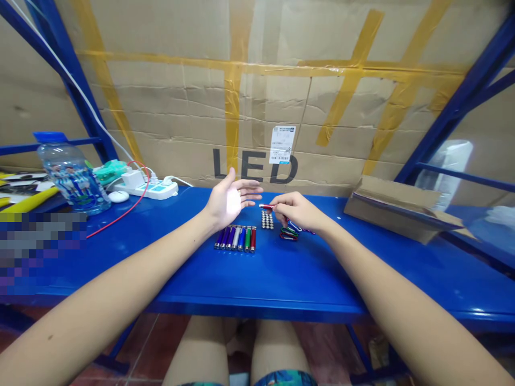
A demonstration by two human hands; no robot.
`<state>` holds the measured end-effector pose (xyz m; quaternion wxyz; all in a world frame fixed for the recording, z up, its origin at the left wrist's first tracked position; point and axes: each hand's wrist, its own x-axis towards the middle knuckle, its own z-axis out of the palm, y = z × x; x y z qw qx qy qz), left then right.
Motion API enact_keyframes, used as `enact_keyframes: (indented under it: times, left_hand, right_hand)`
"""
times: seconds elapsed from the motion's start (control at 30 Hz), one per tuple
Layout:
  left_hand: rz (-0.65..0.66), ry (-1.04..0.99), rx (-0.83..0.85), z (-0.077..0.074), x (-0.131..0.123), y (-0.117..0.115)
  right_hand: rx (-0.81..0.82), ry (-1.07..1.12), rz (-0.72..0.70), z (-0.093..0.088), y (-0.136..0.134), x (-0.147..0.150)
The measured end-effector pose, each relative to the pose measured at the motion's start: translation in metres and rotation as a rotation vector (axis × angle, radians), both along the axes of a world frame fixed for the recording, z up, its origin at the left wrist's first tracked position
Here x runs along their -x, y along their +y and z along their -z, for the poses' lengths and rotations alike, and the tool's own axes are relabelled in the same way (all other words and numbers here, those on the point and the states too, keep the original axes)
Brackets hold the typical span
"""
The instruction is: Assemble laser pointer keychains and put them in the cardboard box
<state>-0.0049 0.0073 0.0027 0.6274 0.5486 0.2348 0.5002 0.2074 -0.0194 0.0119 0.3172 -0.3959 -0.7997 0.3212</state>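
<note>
My right hand pinches a small red flashlight, its tip pointing left. Facing it, my left hand is open with the palm turned toward the flashlight, and a bright white spot lights that palm. Below my left hand lies a row of several slim flashlights in purple, silver, blue, green and red. Between the hands, a block of small silver button cells sits on the blue table. Under my right hand are several coloured carabiner clips, partly hidden by the fingers.
Behind the table stands a large taped cardboard sheet marked LED. At left are a water bottle, a white power strip, a red cable and a white round case. An open cardboard box lies at right.
</note>
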Motion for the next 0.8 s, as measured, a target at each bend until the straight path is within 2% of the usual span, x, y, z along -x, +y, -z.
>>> enact_keyframes:
  times: [0.8]
  left_hand:
    - [0.003, 0.014, -0.018, 0.0014, -0.0008, 0.0004]
  right_hand:
    - [0.001, -0.032, 0.048, 0.0026, 0.0021, -0.0005]
